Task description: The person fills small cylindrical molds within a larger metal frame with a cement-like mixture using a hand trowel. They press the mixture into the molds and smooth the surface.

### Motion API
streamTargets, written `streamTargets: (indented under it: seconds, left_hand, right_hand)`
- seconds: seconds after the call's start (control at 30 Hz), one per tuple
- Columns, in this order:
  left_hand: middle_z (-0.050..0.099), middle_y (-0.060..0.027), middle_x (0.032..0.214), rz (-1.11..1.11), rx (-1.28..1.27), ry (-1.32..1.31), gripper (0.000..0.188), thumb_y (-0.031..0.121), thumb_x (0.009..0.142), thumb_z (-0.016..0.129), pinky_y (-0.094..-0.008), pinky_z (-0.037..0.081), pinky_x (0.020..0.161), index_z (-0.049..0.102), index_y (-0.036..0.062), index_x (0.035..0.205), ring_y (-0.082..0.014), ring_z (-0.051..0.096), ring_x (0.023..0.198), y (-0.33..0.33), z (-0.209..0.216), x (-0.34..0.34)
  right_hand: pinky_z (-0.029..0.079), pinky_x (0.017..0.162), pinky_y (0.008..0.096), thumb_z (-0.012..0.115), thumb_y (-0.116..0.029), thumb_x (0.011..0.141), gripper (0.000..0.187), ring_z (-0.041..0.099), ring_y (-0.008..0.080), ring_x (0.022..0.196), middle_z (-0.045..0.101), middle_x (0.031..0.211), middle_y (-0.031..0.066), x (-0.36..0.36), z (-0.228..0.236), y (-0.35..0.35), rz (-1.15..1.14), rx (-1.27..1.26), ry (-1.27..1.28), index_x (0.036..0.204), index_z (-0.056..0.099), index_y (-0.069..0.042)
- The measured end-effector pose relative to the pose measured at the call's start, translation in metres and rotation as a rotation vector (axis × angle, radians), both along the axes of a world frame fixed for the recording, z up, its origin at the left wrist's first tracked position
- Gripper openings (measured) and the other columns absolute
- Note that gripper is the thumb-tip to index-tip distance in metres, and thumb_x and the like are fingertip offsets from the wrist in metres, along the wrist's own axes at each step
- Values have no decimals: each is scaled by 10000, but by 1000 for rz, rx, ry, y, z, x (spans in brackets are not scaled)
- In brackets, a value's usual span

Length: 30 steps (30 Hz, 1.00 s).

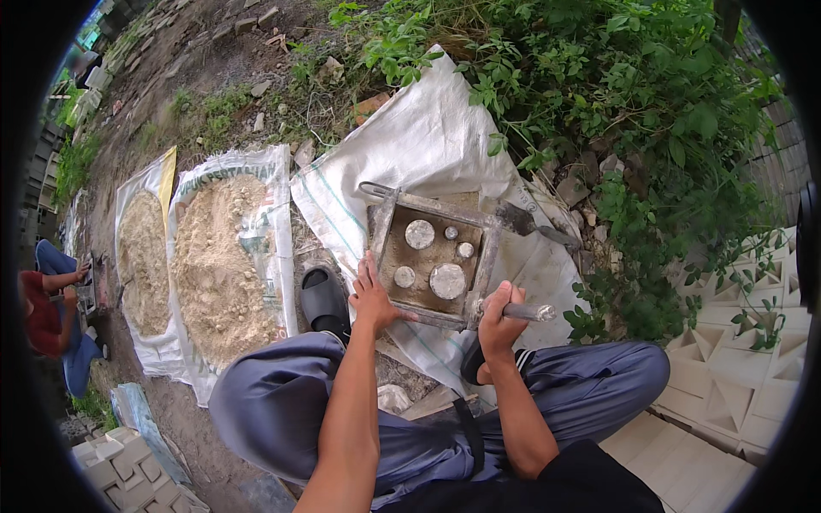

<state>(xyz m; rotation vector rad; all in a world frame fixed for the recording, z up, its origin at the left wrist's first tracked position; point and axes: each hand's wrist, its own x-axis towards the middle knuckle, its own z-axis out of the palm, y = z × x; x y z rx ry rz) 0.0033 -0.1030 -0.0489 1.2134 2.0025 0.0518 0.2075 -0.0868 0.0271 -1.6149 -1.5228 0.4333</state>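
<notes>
A square metal mould [487, 256] with round pale discs [447, 280] of different sizes inside sits on a white woven sack [419, 111] in front of me. A bar handle [537, 313] sticks out to the right from its near right corner, and my right hand [500, 325] is closed round it. Another handle [378, 189] shows at the far left corner. My left hand [369, 297] lies against the near left corner, fingers stretched along the left side and thumb along the near edge. Beyond the mould's right side lies a dirty trowel [520, 220].
Two opened sacks on the left hold heaps of pale sandy powder [218, 256]. Green plants [633, 128] and stones border the far right. Pale moulded blocks [731, 385] are stacked at right. A black sandal [323, 299] is on my foot. Another person [56, 308] sits at far left.
</notes>
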Motion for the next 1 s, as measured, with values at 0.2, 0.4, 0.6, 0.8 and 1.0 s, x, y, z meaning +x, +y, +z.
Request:
streamTargets:
  seconds: [0.2, 0.4, 0.6, 0.8, 1.0]
  left_hand:
    - [29, -177, 1587, -24, -20, 43, 1673, 525, 340, 934, -575, 331, 1018, -225, 172, 1495, -395, 218, 1400, 1, 1, 1]
    - [18, -175, 1588, -25, 59, 21, 1679, 514, 320, 940, -583, 327, 1022, -201, 171, 1503, -405, 222, 1396, 1, -2, 5]
    - [27, -180, 1587, 6, 4, 23, 1680, 507, 322, 943, -580, 326, 1021, -203, 171, 1502, -406, 212, 1398, 2, -6, -2]
    - [16, -163, 1590, -17, -22, 13, 1682, 527, 323, 936, -600, 315, 1016, -212, 171, 1499, -397, 211, 1400, 0, -1, 1]
    - [5, -155, 1589, -13, 35, 50, 1687, 538, 312, 932, -585, 323, 1013, -205, 166, 1502, -393, 214, 1399, -3, -3, 1]
  right_hand:
    - [397, 484, 375, 495, -95, 956, 295, 508, 234, 515, 543, 604, 122, 1, -11, -1, 118, 90, -7, 682, 509, 17]
    - [387, 493, 364, 481, -92, 953, 338, 483, 239, 488, 492, 598, 104, 17, -31, -16, -8, -20, 189, 629, 482, 3]
    - [361, 475, 347, 469, -105, 961, 368, 423, 216, 471, 499, 575, 97, 4, -9, -6, 28, 39, 118, 607, 467, -3]
    - [392, 535, 363, 490, -83, 953, 354, 486, 236, 593, 508, 582, 101, 1, -17, -15, 94, 18, 27, 610, 477, 6]
    - [383, 534, 375, 490, -61, 943, 319, 493, 258, 596, 494, 575, 131, 4, 0, -23, -91, -61, 350, 634, 500, 17]
